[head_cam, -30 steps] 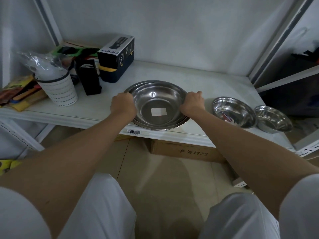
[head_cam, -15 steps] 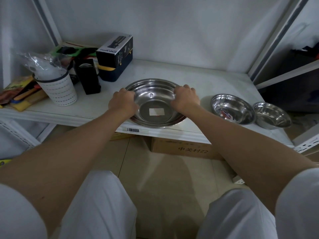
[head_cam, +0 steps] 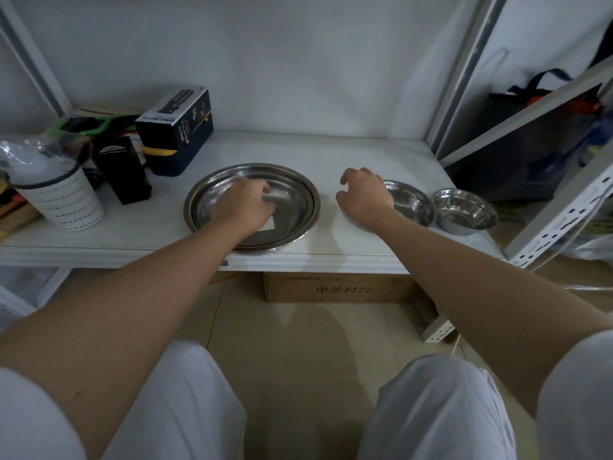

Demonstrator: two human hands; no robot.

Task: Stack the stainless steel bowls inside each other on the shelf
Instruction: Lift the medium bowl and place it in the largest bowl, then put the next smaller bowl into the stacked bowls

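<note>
Steel nested wide round bowls (head_cam: 292, 207) sit mid-shelf (head_cam: 365, 257), left hand (head_cam: 243, 204) resting loosely curled inside them. Right of that stack: right hand (head_cam: 363, 194), half-curled, empty, touching or just beside the medium round steel bowl (head_cam: 413, 204); small bowl (head_cam: 464, 210) beyond.

Both hands have let go of the big bowl's (head_cam: 252, 207) rim. The left hand (head_cam: 243, 202) now sits inside it at frame centre; the right hand (head_cam: 363, 194) has moved toward the medium bowl (head_cam: 411, 202).

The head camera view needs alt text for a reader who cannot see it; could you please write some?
A person's left hand reaches into the large stainless steel bowl on a white shelf, while the empty right hand hovers by the medium bowl, with a small bowl beyond. Boxes and a white perforated cup stand left.
</note>
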